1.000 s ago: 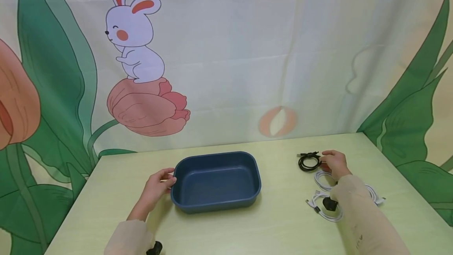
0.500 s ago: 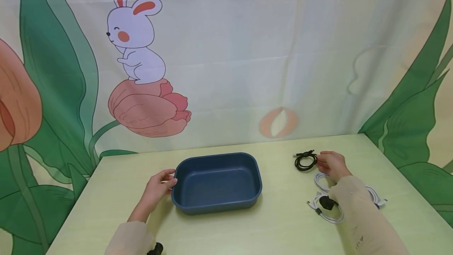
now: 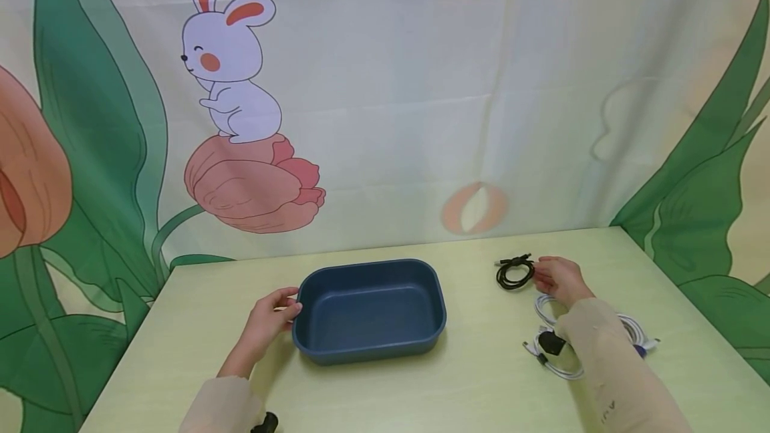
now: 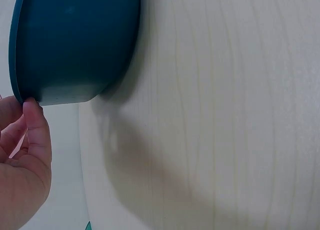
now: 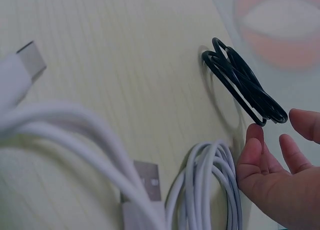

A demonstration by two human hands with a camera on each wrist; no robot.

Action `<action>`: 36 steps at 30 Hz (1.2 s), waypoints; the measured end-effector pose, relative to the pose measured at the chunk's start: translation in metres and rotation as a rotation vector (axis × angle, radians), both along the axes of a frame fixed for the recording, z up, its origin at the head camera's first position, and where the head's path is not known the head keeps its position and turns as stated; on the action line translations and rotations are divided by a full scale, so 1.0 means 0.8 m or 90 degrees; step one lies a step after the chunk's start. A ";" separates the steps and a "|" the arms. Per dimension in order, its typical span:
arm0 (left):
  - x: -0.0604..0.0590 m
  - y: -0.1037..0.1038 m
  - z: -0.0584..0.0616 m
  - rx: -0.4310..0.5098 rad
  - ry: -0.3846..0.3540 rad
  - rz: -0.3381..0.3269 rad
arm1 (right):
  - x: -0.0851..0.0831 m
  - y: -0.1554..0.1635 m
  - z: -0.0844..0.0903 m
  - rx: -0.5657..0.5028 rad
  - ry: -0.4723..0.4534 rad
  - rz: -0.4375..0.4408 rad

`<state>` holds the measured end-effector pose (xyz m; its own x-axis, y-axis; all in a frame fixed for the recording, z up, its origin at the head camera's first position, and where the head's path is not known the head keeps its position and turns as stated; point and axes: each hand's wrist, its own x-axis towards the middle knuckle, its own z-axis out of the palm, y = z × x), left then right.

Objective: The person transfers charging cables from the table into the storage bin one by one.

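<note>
Blue bin (image 3: 369,354), left hand (image 3: 268,317) pinching it, right hand (image 3: 561,279) touching 1 black cable (image 5: 247,88)

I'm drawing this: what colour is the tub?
The rectangular tub is dark blue, clearest in the head view.

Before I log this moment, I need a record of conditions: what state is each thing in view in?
Box: upright, empty
Black cable: coiled; whether fully lifted is unclear
White cables: coiled, partly hidden by the right sleeve
Left hand: gripping the box's rim
Right hand: fingertips at the black cable's edge
Backdrop: hanging, lightly creased
</note>
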<state>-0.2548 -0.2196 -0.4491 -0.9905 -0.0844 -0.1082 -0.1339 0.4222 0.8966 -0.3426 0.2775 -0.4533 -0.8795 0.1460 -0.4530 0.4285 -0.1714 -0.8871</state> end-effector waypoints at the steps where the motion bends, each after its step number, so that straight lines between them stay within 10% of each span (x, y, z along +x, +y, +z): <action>1: 0.000 0.000 0.000 -0.001 0.000 0.000 | 0.000 0.000 0.000 0.001 0.001 0.000; 36: -0.001 0.000 -0.002 0.005 -0.002 0.004 | -0.007 -0.003 -0.006 0.050 -0.029 0.025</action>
